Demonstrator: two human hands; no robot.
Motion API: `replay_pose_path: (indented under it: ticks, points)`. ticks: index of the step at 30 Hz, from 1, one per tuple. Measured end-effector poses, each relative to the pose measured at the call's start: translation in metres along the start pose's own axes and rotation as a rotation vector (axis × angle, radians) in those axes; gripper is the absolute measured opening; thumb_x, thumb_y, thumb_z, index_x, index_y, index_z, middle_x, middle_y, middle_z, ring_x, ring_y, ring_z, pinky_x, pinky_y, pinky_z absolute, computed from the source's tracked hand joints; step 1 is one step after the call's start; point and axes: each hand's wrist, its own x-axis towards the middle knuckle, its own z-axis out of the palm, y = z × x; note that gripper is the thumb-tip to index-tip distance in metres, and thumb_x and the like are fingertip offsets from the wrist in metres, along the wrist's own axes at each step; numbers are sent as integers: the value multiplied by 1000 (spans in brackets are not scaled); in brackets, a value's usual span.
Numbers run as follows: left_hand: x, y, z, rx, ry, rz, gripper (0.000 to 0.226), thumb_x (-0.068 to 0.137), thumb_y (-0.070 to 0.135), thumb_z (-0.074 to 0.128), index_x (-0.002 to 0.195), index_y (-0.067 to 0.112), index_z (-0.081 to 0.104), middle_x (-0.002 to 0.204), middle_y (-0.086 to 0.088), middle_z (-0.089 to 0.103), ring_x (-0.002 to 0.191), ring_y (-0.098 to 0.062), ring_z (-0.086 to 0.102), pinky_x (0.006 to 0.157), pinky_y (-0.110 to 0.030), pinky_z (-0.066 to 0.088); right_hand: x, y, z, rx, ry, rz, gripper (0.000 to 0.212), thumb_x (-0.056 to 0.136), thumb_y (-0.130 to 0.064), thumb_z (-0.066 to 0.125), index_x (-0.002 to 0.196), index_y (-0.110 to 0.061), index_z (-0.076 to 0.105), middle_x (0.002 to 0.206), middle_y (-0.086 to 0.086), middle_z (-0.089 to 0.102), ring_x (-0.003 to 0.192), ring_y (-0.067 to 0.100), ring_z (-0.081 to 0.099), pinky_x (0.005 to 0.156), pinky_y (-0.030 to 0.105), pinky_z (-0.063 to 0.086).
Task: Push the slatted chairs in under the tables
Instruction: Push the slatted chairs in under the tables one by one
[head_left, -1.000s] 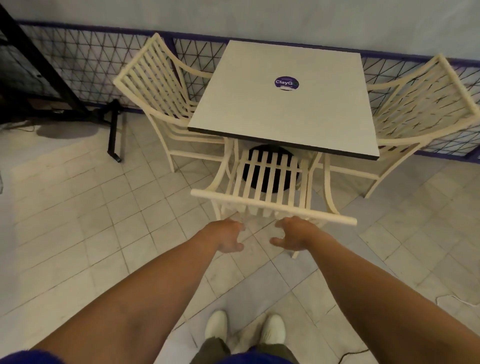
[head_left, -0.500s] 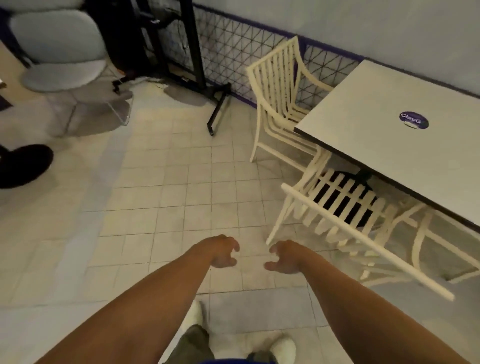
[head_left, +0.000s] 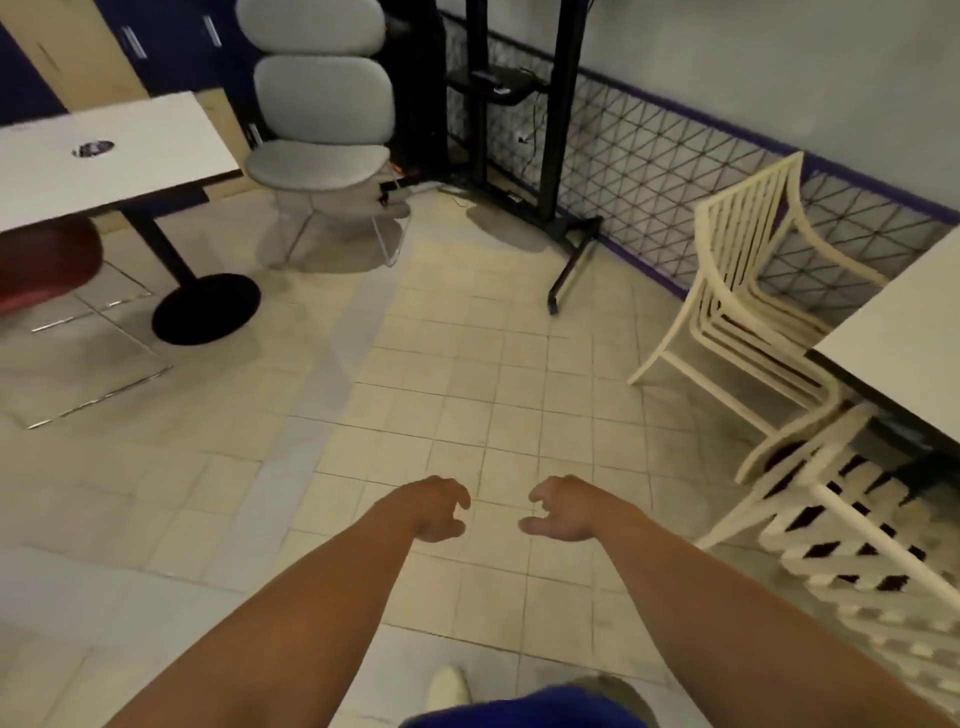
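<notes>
Both arms reach forward over bare floor tiles. My left hand (head_left: 436, 506) and my right hand (head_left: 563, 506) hang side by side with fingers loosely curled apart, holding nothing. At the lower right a cream slatted chair (head_left: 852, 525) sits with its seat tucked under a white square table (head_left: 904, 338); its backrest rail faces me. A second cream slatted chair (head_left: 748, 280) stands at that table's left side, by the wall. Another white table (head_left: 104, 156) on a black pedestal is at the upper left.
A grey padded chair (head_left: 322, 135) on a wire frame stands at the back. A black metal stand (head_left: 524, 130) with floor feet is beside it. A dark red seat (head_left: 44, 265) sits under the left table. A wire mesh panel (head_left: 665, 166) lines the wall.
My view has swung left, away from the table with the slatted chairs. My hands have come off the near chair's backrest and now hang over the floor.
</notes>
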Motion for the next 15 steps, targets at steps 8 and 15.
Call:
replay_pose_path:
  ticks: [8,15]
  points:
    - [35,-78,-66,-31,9,-2,48,100,37,55,146,29,46,144,0,49,127,-17,51,108,-33,40,86,-68,-58,-36,2,-50,77,85,-64,60,148,-22,42,147,3,49,130,24,50,107,40,42]
    - [119,-113,-167,-14,23,-1,46,98,36,57,143,28,49,141,1,52,124,-17,53,104,-30,42,194,-84,-150,30,34,-62,79,85,-64,61,148,-22,42,148,4,48,132,23,49,108,39,41]
